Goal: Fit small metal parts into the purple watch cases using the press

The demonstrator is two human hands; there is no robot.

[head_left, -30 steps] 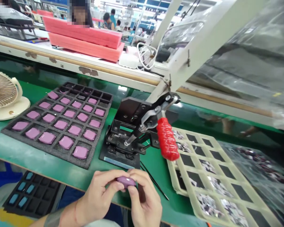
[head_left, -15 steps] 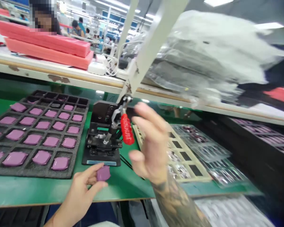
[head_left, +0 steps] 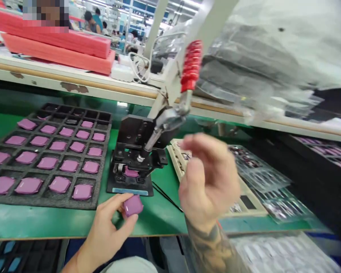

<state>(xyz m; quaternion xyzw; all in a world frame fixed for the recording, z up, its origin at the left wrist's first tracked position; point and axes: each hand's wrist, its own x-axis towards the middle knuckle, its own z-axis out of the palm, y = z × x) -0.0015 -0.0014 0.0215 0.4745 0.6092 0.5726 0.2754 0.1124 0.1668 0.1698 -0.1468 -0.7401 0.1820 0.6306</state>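
My left hand pinches a small purple squarish casing between thumb and fingers, just in front of a black clamp fixture. Another purple piece sits inside that fixture, partly covered by its black plate. The fixture's toggle clamp has its red handle pointing up. To the right of the fixture my right hand is in the air, somewhat blurred, its fingers loosely curled and the thumb apart from them. It holds nothing and is below the handle, not touching it.
On the left lies a black foam tray with rows of purple casings. Black tweezers lie right of the fixture. Behind my right hand are a cream tray and clear plastic trays of small parts. A shelf runs overhead, holding pink foam.
The red handle has swung from hanging down to pointing up, and the purple piece in the fixture shows now. My right hand has moved right and curled; the left still holds its casing.
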